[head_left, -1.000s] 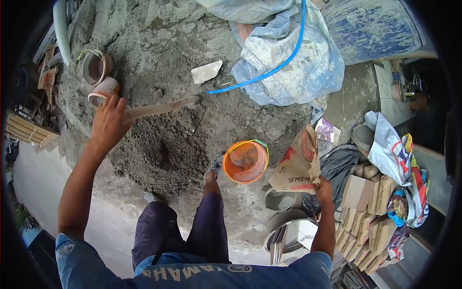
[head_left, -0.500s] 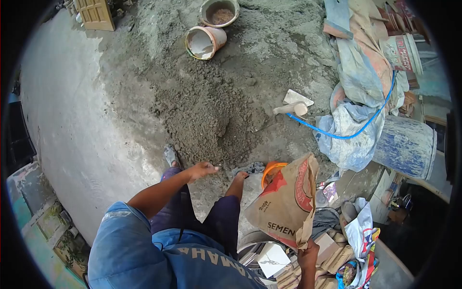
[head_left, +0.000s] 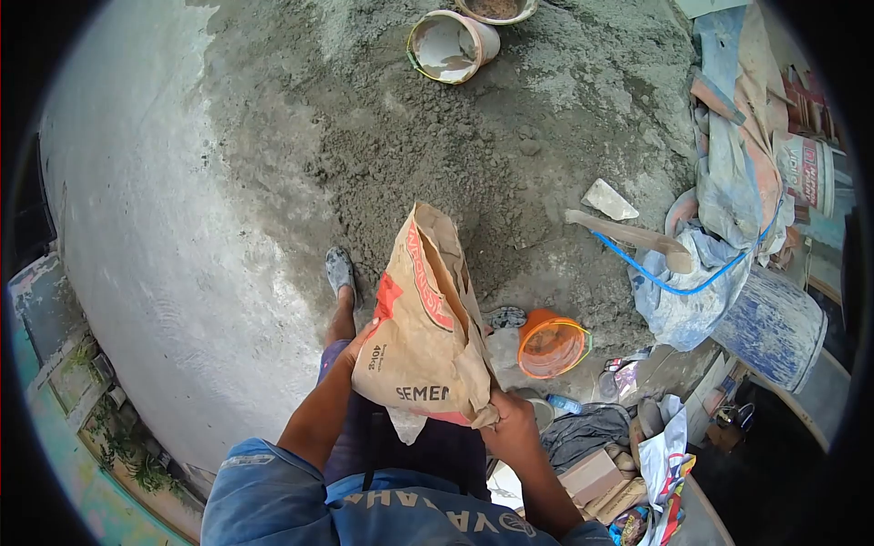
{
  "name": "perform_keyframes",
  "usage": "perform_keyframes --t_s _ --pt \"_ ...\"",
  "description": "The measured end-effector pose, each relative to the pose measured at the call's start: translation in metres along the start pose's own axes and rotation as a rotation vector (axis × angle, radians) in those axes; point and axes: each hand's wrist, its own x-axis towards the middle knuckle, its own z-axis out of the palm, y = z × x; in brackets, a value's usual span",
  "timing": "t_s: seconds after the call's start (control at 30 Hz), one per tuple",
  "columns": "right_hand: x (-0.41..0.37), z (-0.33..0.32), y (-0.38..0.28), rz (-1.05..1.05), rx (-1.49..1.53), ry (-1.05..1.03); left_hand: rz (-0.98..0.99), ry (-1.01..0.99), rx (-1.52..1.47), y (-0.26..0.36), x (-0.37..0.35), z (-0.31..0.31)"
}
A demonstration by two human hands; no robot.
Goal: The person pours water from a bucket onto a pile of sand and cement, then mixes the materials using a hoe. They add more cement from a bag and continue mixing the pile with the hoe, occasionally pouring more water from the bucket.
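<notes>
My right hand (head_left: 512, 423) grips the lower right corner of the paper bag (head_left: 410, 350); my left hand (head_left: 357, 341) touches its left edge, fingers hidden, so I can't tell how closed. The bag is before my thighs. Beyond are the orange bucket (head_left: 544, 328) to the right and a grey heap (head_left: 391, 168). I judge this two-handed bag handling; moving it calls for steady support both sides.

In the middle we see a matt, creased brown paper sack (head_left: 414, 328). Towards twelve o'clock our ground is rough, crumbly grey mix (head_left: 401, 155); at nine, smoother pale concrete (head_left: 146, 227). At four sits a smooth orange plastic bucket (head_left: 543, 338); at three, a smooth blue hose (head_left: 669, 288).
</notes>
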Motion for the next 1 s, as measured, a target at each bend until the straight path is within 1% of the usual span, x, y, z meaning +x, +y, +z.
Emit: perform_keyframes --t_s 0.07,0.2,0.3,0.33,0.4,0.43,0.47,0.53,0.57,0.67,0.87,1.0 --pt "0.026 0.003 -0.006 0.004 0.002 -0.022 0.011 -0.01 -0.032 -0.005 0.007 -0.009" --pt "0.065 0.01 -0.023 0.023 0.064 -0.025 0.01 0.018 -0.194 -0.02 0.027 -0.017" --pt "0.088 0.008 -0.029 0.052 0.059 0.019 0.021 0.0 -0.242 -0.037 0.038 -0.014" --pt "0.095 0.01 -0.026 0.049 0.051 0.011 0.021 -0.008 -0.255 -0.041 0.042 -0.012" --pt "0.106 0.015 -0.014 0.039 0.065 0.068 0.026 -0.015 -0.272 -0.05 0.047 -0.009" --pt "0.113 0.016 -0.009 0.041 -0.014 0.061 0.028 -0.013 -0.279 -0.054 0.05 -0.007" --pt "0.117 0.017 -0.003 0.044 -0.013 0.057 0.029 -0.013 -0.283 -0.058 0.052 -0.006" --pt "0.128 0.016 0.007 0.182 0.046 0.069 0.029 -0.013 -0.295 -0.065 0.058 -0.003" --pt "0.13 0.019 0.017 0.12 0.022 0.094 0.033 -0.012 -0.297 -0.068 0.061 -0.003" --pt "0.139 0.028 0.036 0.087 0.018 0.127 0.042 -0.007 -0.306 -0.076 0.07 0.003" --pt "0.149 0.035 0.06 0.008 0.018 0.014 0.061 0.002 -0.32 -0.085 0.081 0.011" --pt "0.147 0.031 0.073 -0.01 -0.008 0.011 0.063 -0.009 -0.324 -0.086 0.085 0.017"
